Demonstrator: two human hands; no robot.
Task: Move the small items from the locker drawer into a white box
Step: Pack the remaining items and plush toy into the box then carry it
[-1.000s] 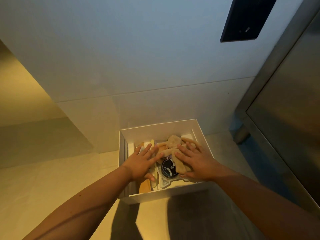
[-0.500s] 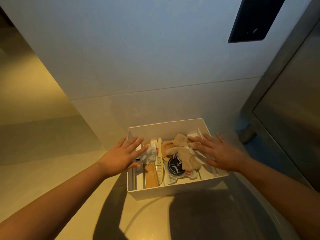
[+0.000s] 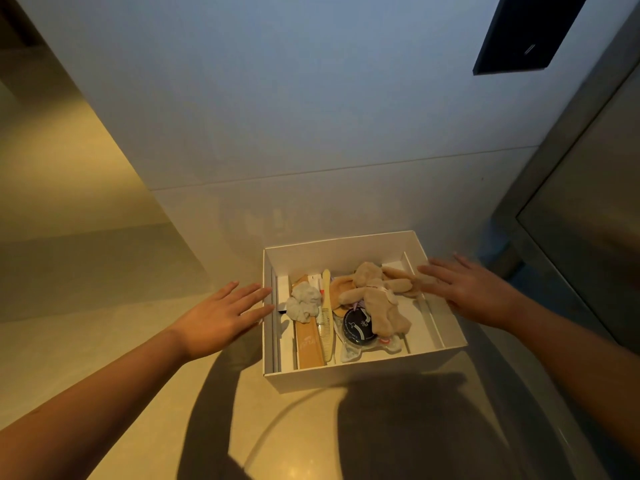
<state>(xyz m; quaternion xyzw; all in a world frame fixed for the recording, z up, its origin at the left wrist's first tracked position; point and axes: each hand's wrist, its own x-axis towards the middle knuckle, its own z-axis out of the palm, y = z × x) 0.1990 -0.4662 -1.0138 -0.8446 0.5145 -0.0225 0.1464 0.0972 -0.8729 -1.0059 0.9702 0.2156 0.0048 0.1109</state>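
A white box [image 3: 363,374] stands on the floor against the wall. Inside lie a beige plush toy [image 3: 379,299], a grey scrunchie [image 3: 304,303], a pale comb [image 3: 327,327], a tan flat packet [image 3: 308,344] and a round dark tin [image 3: 358,329] on a clear pouch. My left hand [image 3: 221,317] hovers just outside the box's left wall, fingers straight, fingertips at the rim. Over the box's right wall my right hand [image 3: 474,292] is spread flat, fingertips near the plush toy's arm. Neither hand holds anything.
A pale wall rises right behind the box. A steel-framed panel [image 3: 571,202] stands at the right. A dark rectangular plate [image 3: 523,32] is mounted high on the wall. The beige floor [image 3: 104,341] stretches left and toward me, with my shadow in front of the box.
Both hands have lifted off the items in the box and spread apart, left hand to the left wall, right hand to the right wall. The view has shifted, so the box sits further right.
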